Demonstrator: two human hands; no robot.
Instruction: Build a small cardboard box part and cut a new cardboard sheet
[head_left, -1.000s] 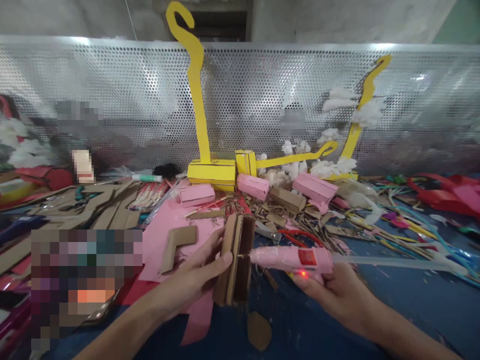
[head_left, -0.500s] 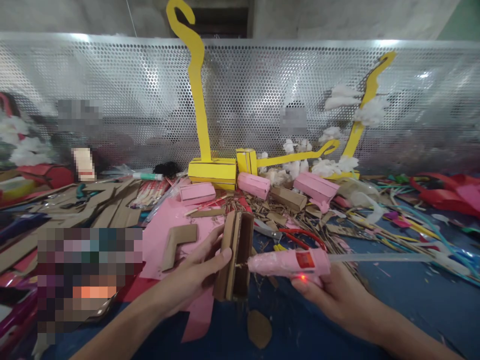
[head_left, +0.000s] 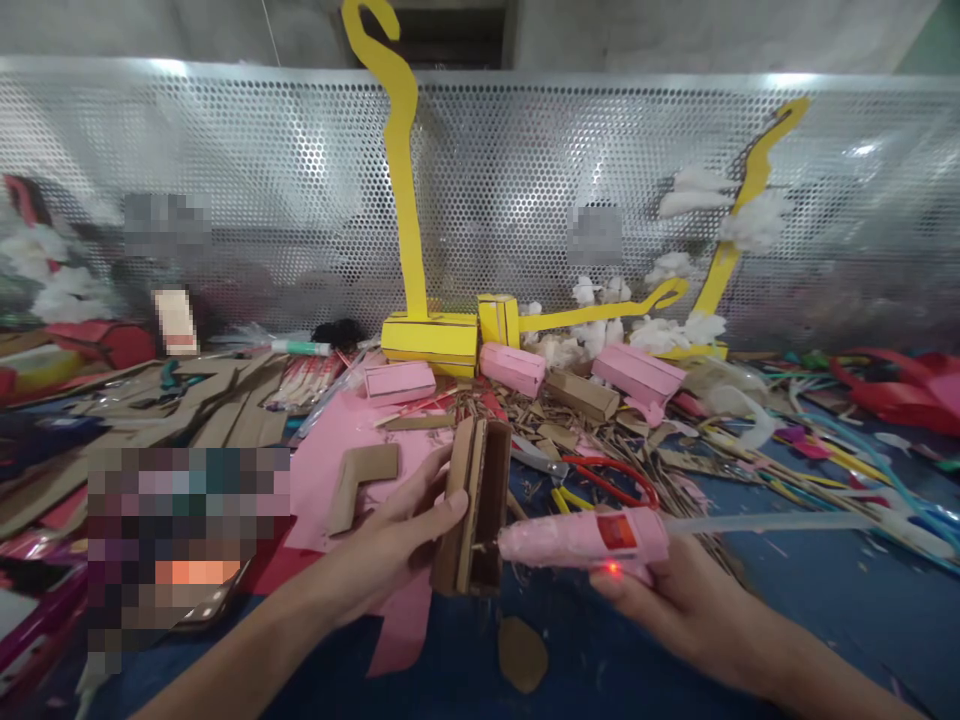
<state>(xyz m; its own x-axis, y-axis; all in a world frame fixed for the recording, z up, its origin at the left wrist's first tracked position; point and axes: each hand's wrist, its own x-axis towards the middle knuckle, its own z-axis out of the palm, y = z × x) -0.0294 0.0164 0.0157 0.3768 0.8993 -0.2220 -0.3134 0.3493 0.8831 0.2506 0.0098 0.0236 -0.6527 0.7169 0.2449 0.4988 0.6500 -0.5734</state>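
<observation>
My left hand [head_left: 420, 535] grips a small brown cardboard box [head_left: 459, 510] by its left side, thumb along the near face. The box stands on end, its open side turned to the right. In my right hand [head_left: 675, 595] is a pink glue gun [head_left: 570, 538] with a lit red light and a clear glue stick [head_left: 772, 522] out of its back. The nozzle points left, at the lower part of the box's open edge. My left fingers behind the box are partly hidden.
Behind stand yellow paper-covered boxes [head_left: 429, 340] with tall hooked strips. Pink boxes [head_left: 512, 368], cardboard scraps and red-handled scissors [head_left: 615, 480] lie beyond my hands. Pink paper [head_left: 322, 480] and an L-shaped cardboard piece [head_left: 360, 475] are at left. A perforated metal panel [head_left: 525, 160] rises at the back.
The glue gun's tip has shifted slightly down along the box's open edge. The whole view has moved a little; both hands keep their holds.
</observation>
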